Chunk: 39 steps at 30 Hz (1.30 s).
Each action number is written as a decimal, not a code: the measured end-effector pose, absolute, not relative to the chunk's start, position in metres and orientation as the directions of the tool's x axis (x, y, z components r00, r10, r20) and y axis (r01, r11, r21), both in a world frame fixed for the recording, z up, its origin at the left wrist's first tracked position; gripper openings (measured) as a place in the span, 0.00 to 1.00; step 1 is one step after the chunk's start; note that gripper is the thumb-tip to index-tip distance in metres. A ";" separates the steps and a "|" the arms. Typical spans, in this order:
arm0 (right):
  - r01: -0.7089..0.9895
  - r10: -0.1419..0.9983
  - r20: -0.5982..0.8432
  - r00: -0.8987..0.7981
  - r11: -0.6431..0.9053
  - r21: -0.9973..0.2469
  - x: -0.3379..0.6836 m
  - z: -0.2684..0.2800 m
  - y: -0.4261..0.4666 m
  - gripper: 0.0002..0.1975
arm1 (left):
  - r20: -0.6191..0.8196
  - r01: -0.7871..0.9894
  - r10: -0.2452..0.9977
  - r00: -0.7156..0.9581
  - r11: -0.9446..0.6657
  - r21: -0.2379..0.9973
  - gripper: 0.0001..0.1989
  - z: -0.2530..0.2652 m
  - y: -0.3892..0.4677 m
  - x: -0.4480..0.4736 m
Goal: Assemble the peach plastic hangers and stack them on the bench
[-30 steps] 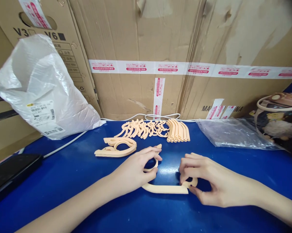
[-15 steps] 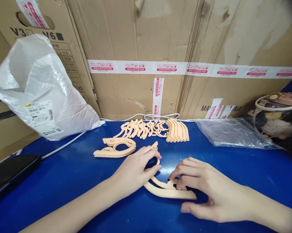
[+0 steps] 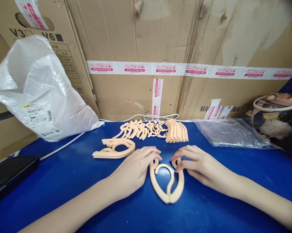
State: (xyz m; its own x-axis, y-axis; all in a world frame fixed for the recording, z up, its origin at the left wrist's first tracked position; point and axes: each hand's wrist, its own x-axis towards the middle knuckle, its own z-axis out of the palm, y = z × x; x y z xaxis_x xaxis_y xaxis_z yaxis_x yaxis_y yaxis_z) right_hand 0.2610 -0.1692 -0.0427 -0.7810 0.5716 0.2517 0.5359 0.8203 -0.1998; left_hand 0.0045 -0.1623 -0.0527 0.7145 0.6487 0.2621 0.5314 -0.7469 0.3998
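Observation:
A beige folding clothes hanger lies on the blue table, its two arms swung up into a V with the curved hook between them. At the tip of its left arm, my left hand has its fingers closed over the end. My right hand grips the tip of the right arm with bent fingers, partly hiding the looped end. Left of my left hand rest folded hangers, stacked together. Behind them are a row of loose hooks and a neat pile of hanger arms.
A white plastic mailing bag stands at the left, with a black phone in front of it. Large cardboard boxes wall off the back. A clear plastic bag and a dark bag with a pompom lie right. A white cable crosses the left.
The hanger has turned and its arms now fold upward into a V around the hook. My right hand has moved up to the right arm's tip; my left hand has shifted slightly.

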 end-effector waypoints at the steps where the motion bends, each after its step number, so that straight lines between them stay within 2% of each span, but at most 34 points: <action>1: 0.560 0.593 0.282 -0.754 0.805 -0.197 0.262 -0.046 -0.167 0.14 | 0.258 0.541 0.652 0.713 -0.746 0.389 0.24 -0.054 -0.161 0.004; 6: 0.713 0.734 0.312 -0.604 0.672 -0.200 0.260 -0.051 -0.173 0.11 | 0.224 0.578 0.670 0.707 -0.731 0.362 0.19 -0.052 -0.162 0.005; 11: 0.707 0.730 0.257 -0.634 0.681 -0.189 0.254 -0.043 -0.184 0.11 | 0.216 0.580 0.674 0.706 -0.726 0.369 0.16 -0.042 -0.169 0.006; 13: 0.658 0.696 0.239 -0.677 0.718 -0.229 0.252 -0.041 -0.185 0.11 | 0.220 0.543 0.651 0.726 -0.740 0.398 0.20 -0.041 -0.171 0.005; 16: 0.566 0.644 0.220 -0.733 0.756 -0.328 0.251 -0.040 -0.184 0.11 | 0.206 0.492 0.617 0.759 -0.752 0.439 0.32 -0.043 -0.174 0.003; 19: 0.524 0.645 0.218 -0.733 0.739 -0.424 0.250 -0.041 -0.182 0.12 | 0.153 0.477 0.598 0.787 -0.746 0.464 0.40 -0.047 -0.174 0.002; 21: 0.570 0.705 0.227 -0.672 0.688 -0.449 0.251 -0.041 -0.181 0.12 | 0.151 0.483 0.610 0.778 -0.734 0.477 0.40 -0.048 -0.174 0.003; 23: 0.654 0.794 0.226 -0.565 0.598 -0.463 0.253 -0.041 -0.179 0.11 | 0.155 0.483 0.622 0.768 -0.720 0.499 0.37 -0.046 -0.173 0.004; 26: 0.732 0.895 0.147 -0.421 0.431 -0.527 0.258 -0.040 -0.176 0.14 | 0.175 0.464 0.627 0.759 -0.710 0.530 0.31 -0.042 -0.171 0.006; 29: 0.643 0.911 0.007 -0.412 0.296 -0.706 0.259 -0.041 -0.174 0.17 | 0.275 0.494 0.660 0.699 -0.724 0.481 0.30 -0.039 -0.169 0.006; 32: 0.427 0.879 -0.100 -0.467 0.125 -0.896 0.257 -0.043 -0.172 0.20 | 0.351 0.544 0.666 0.658 -0.743 0.388 0.29 -0.040 -0.168 0.006; 35: 0.296 0.864 -0.145 -0.481 0.005 -0.955 0.254 -0.043 -0.172 0.21 | 0.374 0.559 0.650 0.661 -0.759 0.333 0.32 -0.042 -0.167 0.005; 39: 0.275 0.868 -0.147 -0.475 -0.013 -0.961 0.253 -0.043 -0.172 0.22 | 0.376 0.561 0.643 0.667 -0.766 0.314 0.34 -0.043 -0.166 0.004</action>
State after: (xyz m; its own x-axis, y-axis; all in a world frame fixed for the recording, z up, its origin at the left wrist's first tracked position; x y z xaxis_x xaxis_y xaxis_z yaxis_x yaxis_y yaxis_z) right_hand 0.2532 -0.1716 -0.0432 -0.4748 0.8677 -0.1473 0.2755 -0.0125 -0.9612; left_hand 0.0043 -0.1663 -0.0434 0.6670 0.6430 0.3764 0.5612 -0.7659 0.3138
